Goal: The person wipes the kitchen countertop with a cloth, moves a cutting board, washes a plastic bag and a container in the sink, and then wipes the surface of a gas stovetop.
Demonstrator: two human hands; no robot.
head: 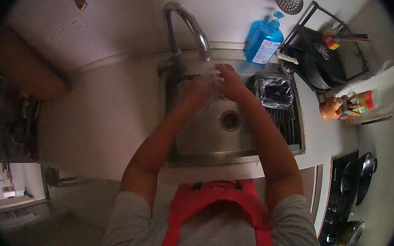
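Both my hands are close together under the spout of a curved chrome faucet [192, 23], over the upper part of a stainless steel sink [213, 138]. Water seems to run over them and blurs the fingers. My left hand [198, 89] is beside the stream, its fingers hard to make out. My right hand [231, 83] is just to its right, with fingers bent towards the water. Whether either holds something small cannot be told. The round drain [230, 120] lies below the hands in the picture.
A blue pump bottle [266, 42] stands behind the sink. A basket lined with clear plastic [274, 91] sits at the sink's right. Further right are a black rack [360, 57] with pans, an orange clay figure [331, 108] and a stove [335, 197] with cookware.
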